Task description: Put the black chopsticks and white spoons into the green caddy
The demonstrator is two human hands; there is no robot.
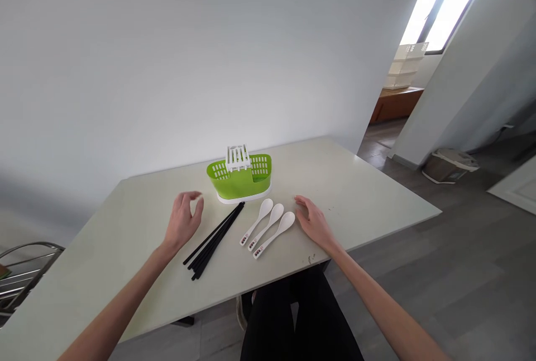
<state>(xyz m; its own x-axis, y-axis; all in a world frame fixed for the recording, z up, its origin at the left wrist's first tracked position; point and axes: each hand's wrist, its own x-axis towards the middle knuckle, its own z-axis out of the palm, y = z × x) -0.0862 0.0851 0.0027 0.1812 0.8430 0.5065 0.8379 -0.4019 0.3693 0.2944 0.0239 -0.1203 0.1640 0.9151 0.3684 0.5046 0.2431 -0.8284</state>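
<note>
My left hand [185, 218] hovers over the table left of the black chopsticks [215, 242], its thumb and fingers curved and apart with nothing between them. Several chopsticks lie in a loose bundle, slanting away from me. To their right are three white spoons [274, 227], side by side, with dark markings on the handle ends. My right hand [313, 221] is by the bowl of the rightmost spoon, fingers loosely extended, holding nothing. Behind the spoons and chopsticks stands a green utensil basket [240, 185] with slotted walls, a white base and a white slotted rack [238, 158] on its top.
The pale table [138, 221] runs back to a plain wall [209, 59]; its front edge is near my legs. A metal chair [25, 277] stands at the left. On the floor at the right is a lidded bin [450, 165].
</note>
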